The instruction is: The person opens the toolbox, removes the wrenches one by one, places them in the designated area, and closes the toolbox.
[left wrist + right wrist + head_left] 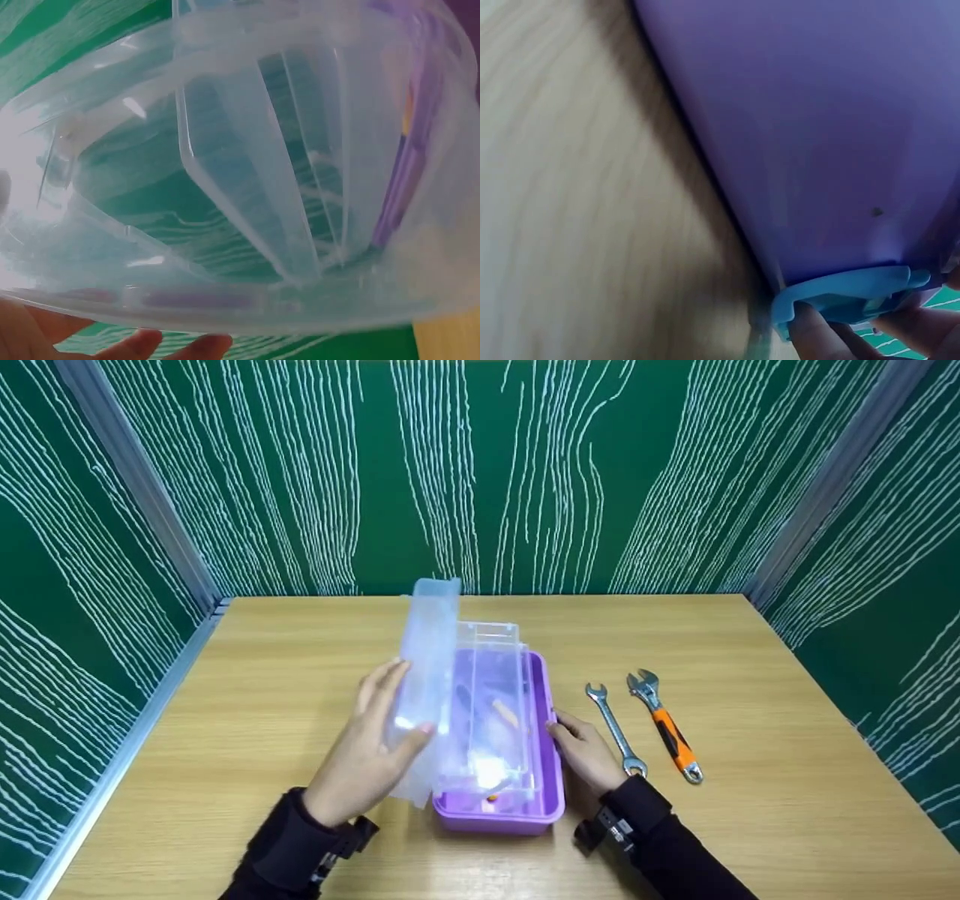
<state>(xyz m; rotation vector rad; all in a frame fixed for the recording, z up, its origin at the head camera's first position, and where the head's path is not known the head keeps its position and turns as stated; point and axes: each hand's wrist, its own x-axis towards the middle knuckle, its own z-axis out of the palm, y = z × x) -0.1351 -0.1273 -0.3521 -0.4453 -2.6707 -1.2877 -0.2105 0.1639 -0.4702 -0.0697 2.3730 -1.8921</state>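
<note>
A purple plastic box (496,824) stands on the table, with a clear tray (491,631) in its upper part. The clear lid (429,660) is tilted up along the box's left side. My left hand (367,750) grips this lid, thumb on its near face and fingers round the outer edge. At the box's right side, my right hand (592,750) holds the wall, thumb at the rim. In the right wrist view its fingers touch a blue latch (847,286) on that wall. Through the tray, small contents show only dimly.
Right of the box lie a double-ended wrench (615,727) and an adjustable wrench (670,731) with an orange and black handle. The wooden table (285,682) is bounded by green panels (495,472) with white wavy lines at the back and sides.
</note>
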